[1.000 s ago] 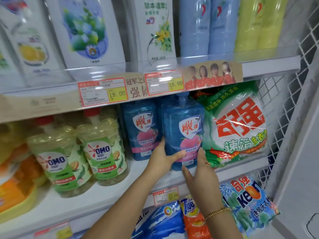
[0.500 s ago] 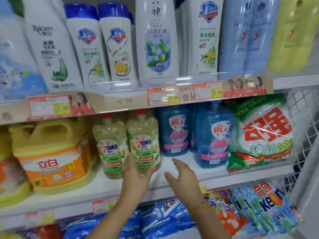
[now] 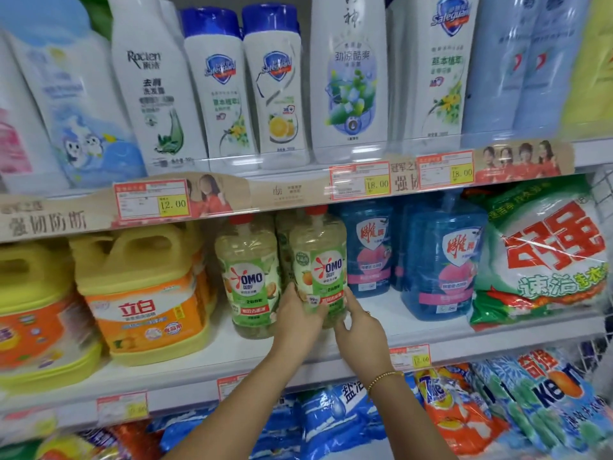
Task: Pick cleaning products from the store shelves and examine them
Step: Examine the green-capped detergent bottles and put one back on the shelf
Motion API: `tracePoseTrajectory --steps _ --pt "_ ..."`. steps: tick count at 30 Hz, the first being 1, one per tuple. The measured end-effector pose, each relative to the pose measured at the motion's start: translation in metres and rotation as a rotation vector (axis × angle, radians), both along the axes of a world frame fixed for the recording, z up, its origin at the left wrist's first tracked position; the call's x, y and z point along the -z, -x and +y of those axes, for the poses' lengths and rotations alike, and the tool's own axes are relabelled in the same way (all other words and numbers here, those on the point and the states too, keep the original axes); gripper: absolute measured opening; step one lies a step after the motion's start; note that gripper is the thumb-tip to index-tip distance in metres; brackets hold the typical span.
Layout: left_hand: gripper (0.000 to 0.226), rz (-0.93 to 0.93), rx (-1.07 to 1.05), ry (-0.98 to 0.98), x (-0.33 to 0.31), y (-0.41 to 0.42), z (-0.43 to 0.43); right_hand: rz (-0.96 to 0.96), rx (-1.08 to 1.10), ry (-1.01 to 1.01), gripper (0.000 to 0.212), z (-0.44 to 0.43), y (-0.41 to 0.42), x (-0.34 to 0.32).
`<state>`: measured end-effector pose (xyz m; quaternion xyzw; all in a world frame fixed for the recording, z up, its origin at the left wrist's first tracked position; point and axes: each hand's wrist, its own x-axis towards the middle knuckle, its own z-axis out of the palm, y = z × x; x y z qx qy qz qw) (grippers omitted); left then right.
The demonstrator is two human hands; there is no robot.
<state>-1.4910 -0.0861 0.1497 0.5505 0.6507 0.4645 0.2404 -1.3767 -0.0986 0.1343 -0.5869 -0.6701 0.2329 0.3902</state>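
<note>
The green-labelled soap bottle (image 3: pixel 320 260) with a red cap is located at the front of the middle shelf (image 3: pixel 232 355), upright. It is held between both hands at its lower part. The left hand (image 3: pixel 298 315) is wrapped round the lower left side of the bottle, and the right hand (image 3: pixel 358 330) is set against the lower right side, thumb on the label. The bottle base is hidden by the hands, so contact with the shelf cannot be told. A matching bottle (image 3: pixel 248 277) is placed just beside it on the left, and blue bottles (image 3: pixel 368 250) are placed on the right. A bracelet (image 3: pixel 384 376) is worn on the right wrist.
</note>
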Motion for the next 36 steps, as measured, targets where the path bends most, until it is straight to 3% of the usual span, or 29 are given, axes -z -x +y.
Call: tracePoseTrajectory --steps 4,9,15,23,27,30,33,36 --pt "0.054 -0.141 -0.084 -0.025 0.004 -0.011 0.019 0.044 -0.042 0.058 0.058 -0.001 -0.011 -0.007" --pt "0.083 -0.166 -0.116 -0.051 0.002 -0.022 0.018 0.078 -0.026 0.029 0.044 -0.009 -0.029 -0.02" --pt "0.069 -0.273 -0.092 -0.01 -0.013 -0.028 0.018 0.093 0.071 0.052 0.043 -0.026 -0.055 -0.035" --pt "0.039 -0.837 0.153 0.107 -0.033 -0.064 -0.039 0.121 0.045 0.017 0.053 -0.067 -0.101 -0.088" --pt "0.039 -0.777 0.201 0.157 -0.018 -0.075 -0.093 -0.012 -0.014 0.174 0.067 -0.1 -0.123 -0.104" --pt "0.046 -0.703 0.209 0.093 0.0 -0.074 -0.136 -0.077 -0.055 0.232 0.063 -0.129 -0.127 -0.097" --pt "0.05 -0.608 0.262 0.01 0.005 -0.062 -0.167 0.09 -0.216 0.318 0.046 -0.159 -0.114 -0.086" --pt "0.067 -0.479 0.319 -0.073 -0.009 -0.042 -0.188 0.19 -0.267 0.242 0.042 -0.181 -0.102 -0.082"
